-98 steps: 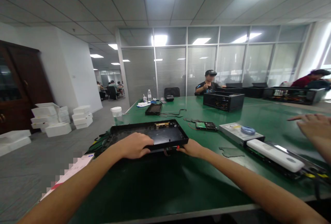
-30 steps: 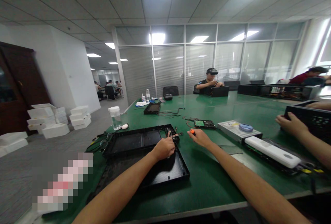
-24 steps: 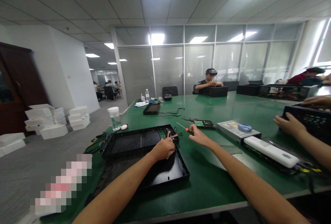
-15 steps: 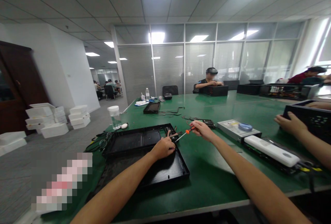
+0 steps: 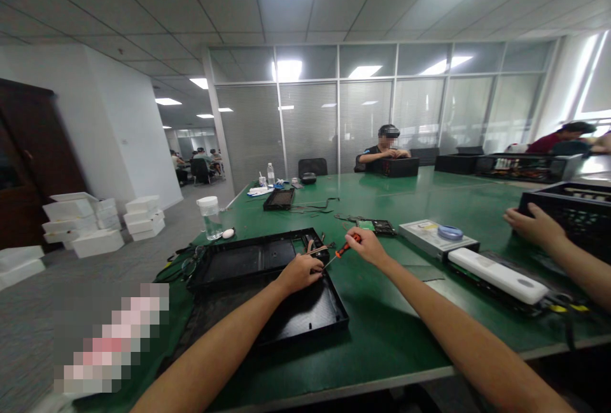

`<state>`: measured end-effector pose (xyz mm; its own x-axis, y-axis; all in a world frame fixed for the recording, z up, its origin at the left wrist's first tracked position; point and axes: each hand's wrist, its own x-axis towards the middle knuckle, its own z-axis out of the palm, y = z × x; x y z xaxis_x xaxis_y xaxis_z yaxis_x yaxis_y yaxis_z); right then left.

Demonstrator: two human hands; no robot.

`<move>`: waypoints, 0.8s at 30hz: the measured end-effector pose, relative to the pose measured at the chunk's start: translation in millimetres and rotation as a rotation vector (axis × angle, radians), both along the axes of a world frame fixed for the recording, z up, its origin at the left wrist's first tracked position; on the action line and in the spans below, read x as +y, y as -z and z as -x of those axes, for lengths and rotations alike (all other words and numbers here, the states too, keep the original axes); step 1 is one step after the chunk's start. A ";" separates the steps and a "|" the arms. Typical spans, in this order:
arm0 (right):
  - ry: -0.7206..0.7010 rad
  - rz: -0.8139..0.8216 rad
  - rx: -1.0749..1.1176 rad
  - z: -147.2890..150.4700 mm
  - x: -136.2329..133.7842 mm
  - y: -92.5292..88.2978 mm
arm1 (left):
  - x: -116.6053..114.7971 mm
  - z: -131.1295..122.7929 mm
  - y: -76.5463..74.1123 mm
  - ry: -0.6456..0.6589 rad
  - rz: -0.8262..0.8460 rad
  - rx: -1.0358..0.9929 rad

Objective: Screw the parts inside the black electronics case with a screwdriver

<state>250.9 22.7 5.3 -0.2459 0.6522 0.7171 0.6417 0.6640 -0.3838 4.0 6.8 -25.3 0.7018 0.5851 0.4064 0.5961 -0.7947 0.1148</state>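
My right hand (image 5: 366, 247) holds a small orange-handled screwdriver (image 5: 340, 251), its tip angled down to the left toward my left hand. My left hand (image 5: 300, 272) rests, fingers curled, on the far right corner of a black plastic tray-like cover (image 5: 286, 314) on the green table (image 5: 391, 336). Just beyond lies a second black panel (image 5: 248, 257) with a bundle of coloured wires (image 5: 315, 249) at its right end, next to my left fingers.
A co-worker's hand (image 5: 534, 227) grips a black case (image 5: 577, 209) at the right. A white bar-shaped device (image 5: 496, 275), a silver drive (image 5: 429, 236) and a small circuit board (image 5: 379, 226) lie to my right. A clear jar (image 5: 209, 216) stands far left. Another person (image 5: 386, 146) sits across.
The black cover was pulled nearer, off the second panel. My right hand picked up the screwdriver from the table, lifted it and swung its tip down toward my left hand.
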 end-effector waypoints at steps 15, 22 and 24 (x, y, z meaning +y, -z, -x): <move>0.036 -0.129 -0.214 9.6 -24.2 -20.9 | 1.1 -1.1 1.0 -0.004 -0.008 -0.013; 0.069 -0.129 -0.189 7.1 -19.2 -17.0 | -1.1 -1.5 -0.8 -0.003 -0.013 -0.009; 0.063 -0.123 -0.177 7.5 -18.5 -16.2 | -1.6 -1.3 -1.7 0.008 -0.015 -0.010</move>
<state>243.4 4.2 21.5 -0.3365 0.5803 0.7416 0.7334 0.6555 -0.1801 5.3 5.3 -23.7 0.7022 0.5734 0.4221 0.5887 -0.8010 0.1087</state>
